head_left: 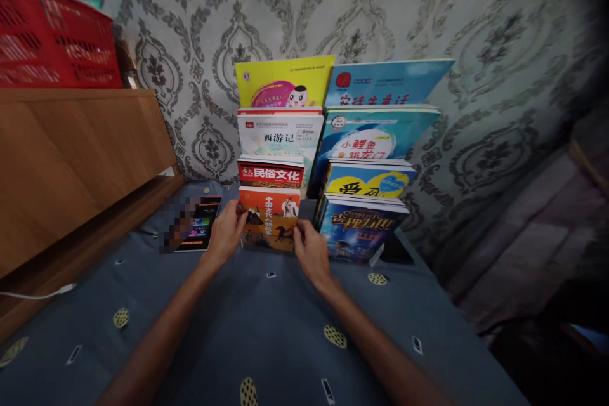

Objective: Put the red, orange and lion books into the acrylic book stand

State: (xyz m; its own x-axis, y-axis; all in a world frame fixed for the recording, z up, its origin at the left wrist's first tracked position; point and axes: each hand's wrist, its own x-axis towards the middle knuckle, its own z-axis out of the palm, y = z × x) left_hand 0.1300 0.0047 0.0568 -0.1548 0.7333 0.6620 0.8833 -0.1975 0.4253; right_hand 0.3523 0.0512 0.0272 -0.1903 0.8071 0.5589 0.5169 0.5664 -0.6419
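Both my hands grip an orange book [269, 216] that stands in the front tier of a stepped book rack against the wallpapered wall. My left hand [227, 232] holds its left edge with fingers curled round it. My right hand [308, 251] pinches its right lower edge. Behind the orange book rise a red-banded book [270, 173], a white book [280, 135] and a yellow book [284, 81]. To the right stands a second column: a dark blue book [360, 228], a yellow-and-blue book [367, 180], and two light blue books [375, 133] behind.
The rack sits on a blue patterned bedsheet [266, 336]. A phone with a lit screen [200, 231] lies left of my left hand. A wooden headboard [71, 165] runs along the left, with a red plastic crate [52, 38] on top. A white cable [38, 295] trails at the lower left.
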